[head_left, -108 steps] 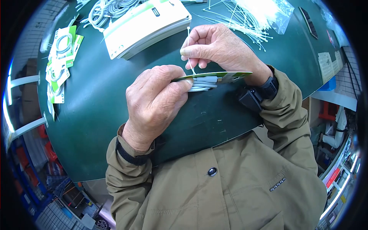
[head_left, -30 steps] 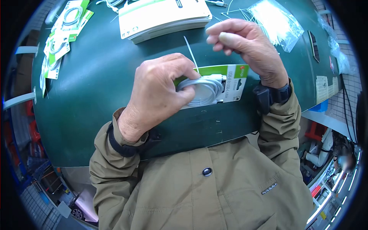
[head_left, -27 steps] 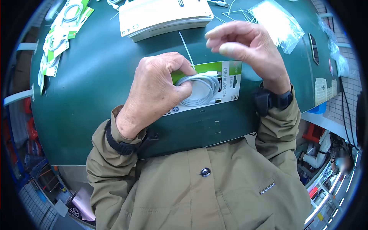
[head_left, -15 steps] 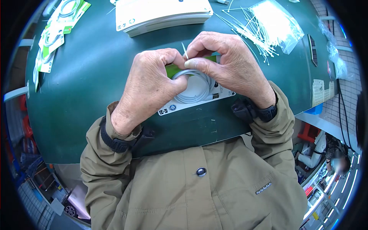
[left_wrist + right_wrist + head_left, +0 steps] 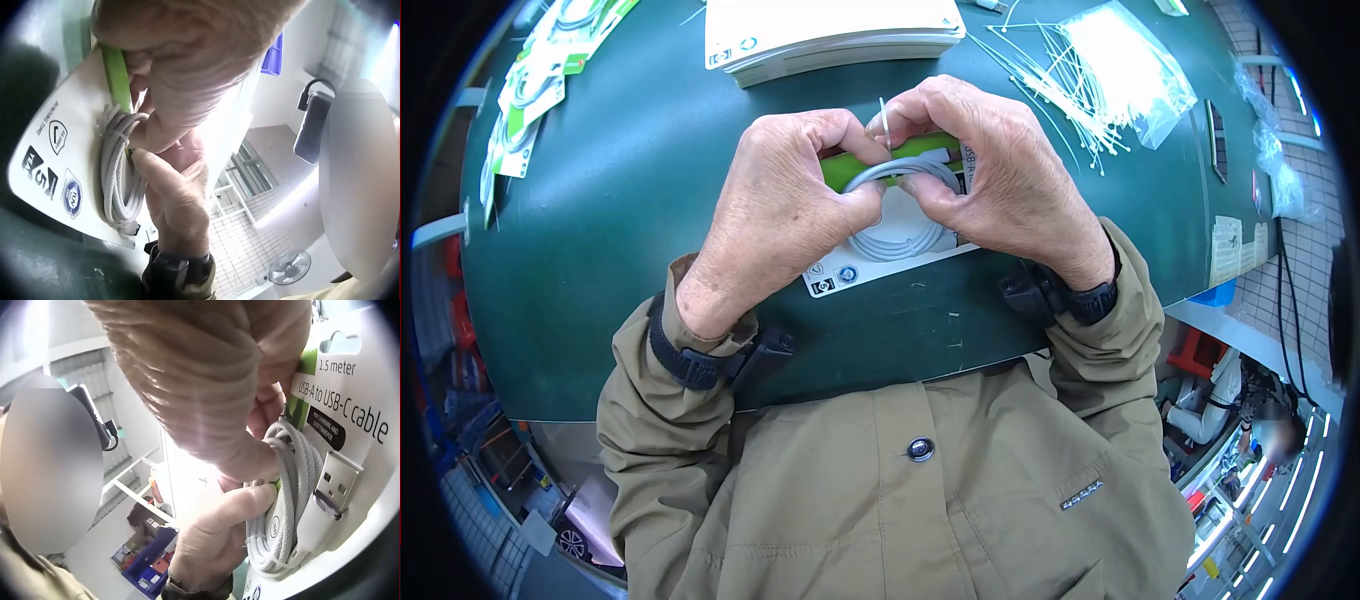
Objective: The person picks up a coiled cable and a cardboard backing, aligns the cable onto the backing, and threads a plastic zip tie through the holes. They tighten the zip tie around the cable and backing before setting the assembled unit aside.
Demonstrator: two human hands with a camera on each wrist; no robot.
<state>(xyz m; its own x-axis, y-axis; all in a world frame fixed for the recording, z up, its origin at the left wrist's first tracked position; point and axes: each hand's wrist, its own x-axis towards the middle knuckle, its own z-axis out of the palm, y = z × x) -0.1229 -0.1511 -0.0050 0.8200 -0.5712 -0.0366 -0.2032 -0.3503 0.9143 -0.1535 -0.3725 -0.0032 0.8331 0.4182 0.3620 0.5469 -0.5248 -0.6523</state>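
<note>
A coiled grey USB cable (image 5: 895,248) lies against its white and green backing card (image 5: 832,278), held above the table between both hands. My left hand (image 5: 775,195) grips the left side, thumb on the coil and curled fingers at the card's green top edge. From the right, my right hand (image 5: 1025,185) holds card and coil, its thumb (image 5: 930,195) inside the loop and its fingers curled over the top edge. A thin white cable tie (image 5: 884,118) stands up between the two hands' fingers. In the right wrist view the USB-A plug (image 5: 337,481) lies over the printed card.
Behind the hands stands a stack of white cards (image 5: 835,35). Loose white cable ties (image 5: 1055,85) and a plastic bag (image 5: 1135,75) lie at the back right. Carded cables (image 5: 525,90) overlap at the left, and a dark phone-like slab (image 5: 1218,145) lies at the right.
The right hand, apart from the card a second ago, has come in to the left and now grips the card and coil beside the tie. The left hand keeps its grip.
</note>
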